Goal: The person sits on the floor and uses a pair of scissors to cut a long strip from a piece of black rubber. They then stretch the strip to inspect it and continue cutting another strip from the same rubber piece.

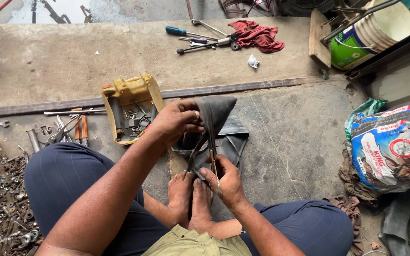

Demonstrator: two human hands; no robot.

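Head view: the left hand (pixel 174 121) pinches the folded top of a black rubber inner tube (pixel 219 125), its fingers (pixel 191 115) closed tight on the fold. The right hand (pixel 226 182) grips scissors (pixel 209 151), blades parted around the rubber. The tube hangs over the concrete floor (pixel 300 137), just above the feet (pixel 191 199). Cutting cleanly likely calls for keeping the rubber taut. Blade tips are lost against the dark rubber; the yellow tool tray (pixel 131 106) sits behind.
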